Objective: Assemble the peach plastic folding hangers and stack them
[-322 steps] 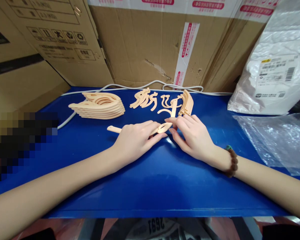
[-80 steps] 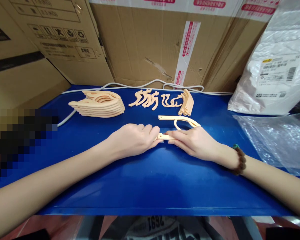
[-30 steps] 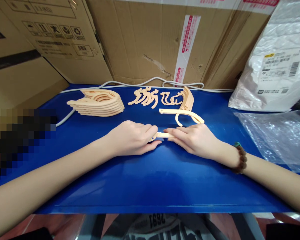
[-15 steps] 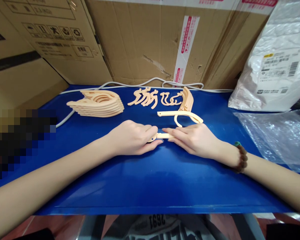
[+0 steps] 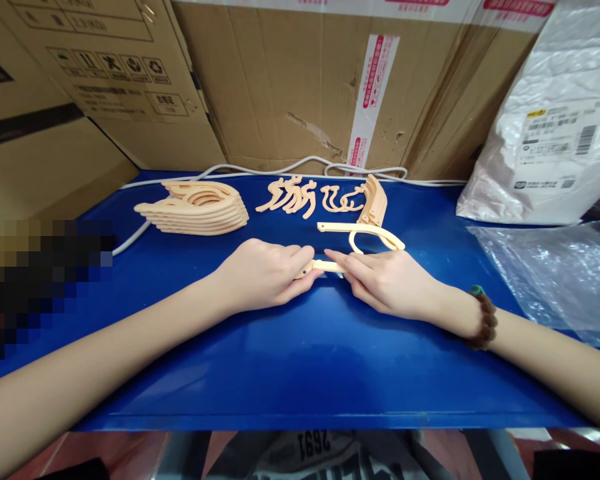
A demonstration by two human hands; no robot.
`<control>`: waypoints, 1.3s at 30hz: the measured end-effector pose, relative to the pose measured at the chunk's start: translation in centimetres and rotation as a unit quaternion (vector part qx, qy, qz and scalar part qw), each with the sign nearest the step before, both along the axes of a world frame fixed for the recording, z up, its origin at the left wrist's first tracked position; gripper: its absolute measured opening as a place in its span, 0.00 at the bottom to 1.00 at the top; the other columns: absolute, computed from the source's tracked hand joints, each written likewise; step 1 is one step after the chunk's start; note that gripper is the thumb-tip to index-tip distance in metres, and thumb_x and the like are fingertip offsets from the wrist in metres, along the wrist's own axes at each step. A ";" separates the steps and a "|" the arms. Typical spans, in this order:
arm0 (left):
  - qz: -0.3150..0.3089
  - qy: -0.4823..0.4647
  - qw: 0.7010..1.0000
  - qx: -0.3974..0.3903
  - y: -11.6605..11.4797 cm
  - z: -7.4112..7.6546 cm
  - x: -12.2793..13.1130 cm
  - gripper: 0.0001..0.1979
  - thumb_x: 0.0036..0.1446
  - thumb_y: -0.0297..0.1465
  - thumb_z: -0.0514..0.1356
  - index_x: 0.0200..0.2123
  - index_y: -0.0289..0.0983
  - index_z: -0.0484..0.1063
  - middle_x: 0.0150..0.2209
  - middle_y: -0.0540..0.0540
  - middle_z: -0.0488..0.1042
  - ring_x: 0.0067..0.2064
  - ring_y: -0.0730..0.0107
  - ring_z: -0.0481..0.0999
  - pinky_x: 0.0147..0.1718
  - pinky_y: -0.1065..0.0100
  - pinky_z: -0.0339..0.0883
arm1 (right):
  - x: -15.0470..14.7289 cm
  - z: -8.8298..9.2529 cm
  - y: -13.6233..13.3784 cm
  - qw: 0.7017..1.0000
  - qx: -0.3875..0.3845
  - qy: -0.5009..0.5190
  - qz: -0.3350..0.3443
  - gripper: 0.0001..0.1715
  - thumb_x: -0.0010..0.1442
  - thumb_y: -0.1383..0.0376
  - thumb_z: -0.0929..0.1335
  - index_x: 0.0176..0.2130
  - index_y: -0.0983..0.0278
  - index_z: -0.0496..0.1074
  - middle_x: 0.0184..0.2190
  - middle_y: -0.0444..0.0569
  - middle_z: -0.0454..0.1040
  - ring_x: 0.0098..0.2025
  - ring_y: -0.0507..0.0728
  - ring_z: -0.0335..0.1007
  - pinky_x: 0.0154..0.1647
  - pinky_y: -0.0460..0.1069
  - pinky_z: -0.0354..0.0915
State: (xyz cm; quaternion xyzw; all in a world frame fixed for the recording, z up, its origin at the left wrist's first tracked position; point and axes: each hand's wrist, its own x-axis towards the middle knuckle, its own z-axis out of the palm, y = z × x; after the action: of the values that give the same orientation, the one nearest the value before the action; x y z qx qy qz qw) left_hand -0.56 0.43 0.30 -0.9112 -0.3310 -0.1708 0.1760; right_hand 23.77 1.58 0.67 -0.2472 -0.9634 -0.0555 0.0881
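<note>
Between my two hands is a cream plastic hanger piece point(image 5: 326, 266), its middle showing and its ends covered by fingers. My left hand point(image 5: 266, 272) is closed on its left end, where a small round hole shows. My right hand point(image 5: 387, 280) pinches the other end with thumb and fingers. Just beyond the right hand lie a loose curved hanger arm point(image 5: 360, 227) and a hanger hook point(image 5: 353, 243), partly covered by that hand. Farther back, several hanger hooks point(image 5: 293, 195) lie beside a stack of hanger arms point(image 5: 373, 200).
A stack of folded hangers point(image 5: 195, 210) sits at the back left of the blue table point(image 5: 300, 373). Cardboard boxes point(image 5: 280, 87) stand behind, with a white cable point(image 5: 260, 167) along their base. At right are a white parcel bag point(image 5: 510, 180) and a clear plastic bag point(image 5: 555, 280).
Both hands stay on the hanger piece, which has risen slightly in view. The right hand has shifted a little to the right, and the loose arm beyond it has turned slightly.
</note>
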 end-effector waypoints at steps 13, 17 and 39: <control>0.007 -0.020 1.000 -0.001 -0.4 1.2 -0.5 0.15 0.67 0.36 0.49 0.29 0.37 0.63 0.21 0.52 0.72 0.19 0.73 0.70 0.18 0.70 0.45 | 0.8 0.8 -0.1 0.970 0.136 0.200 -0.040 0.15 0.65 0.64 0.64 0.51 0.62 0.70 0.38 0.51 0.76 0.44 0.60 0.69 0.42 0.54 0.66; 0.007 -0.025 0.999 -0.019 -0.5 1.2 -0.5 0.14 0.66 0.36 0.49 0.28 0.37 0.63 0.21 0.52 0.72 0.19 0.73 0.70 0.18 0.70 0.45 | 0.9 0.9 0.2 0.957 0.144 0.231 -0.103 0.08 0.64 0.63 0.65 0.43 0.59 0.72 0.44 0.52 0.73 0.46 0.62 0.66 0.46 0.59 0.63; 0.019 -0.045 0.999 0.017 -0.5 1.3 -0.5 0.12 0.64 0.34 0.51 0.28 0.37 0.64 0.20 0.53 0.71 0.19 0.74 0.69 0.18 0.70 0.46 | 1.8 -0.1 3.1 0.889 -0.058 0.378 -0.253 0.17 0.68 0.55 0.61 0.39 0.58 0.76 0.37 0.46 0.75 0.42 0.57 0.67 0.47 0.54 0.60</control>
State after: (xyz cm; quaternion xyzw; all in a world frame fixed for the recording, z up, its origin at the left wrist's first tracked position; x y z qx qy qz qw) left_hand -1.10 -0.09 1.63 -0.8931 -0.3526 -0.2139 0.1795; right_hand 25.61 4.68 0.57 -0.4893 -0.7637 0.0779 0.4139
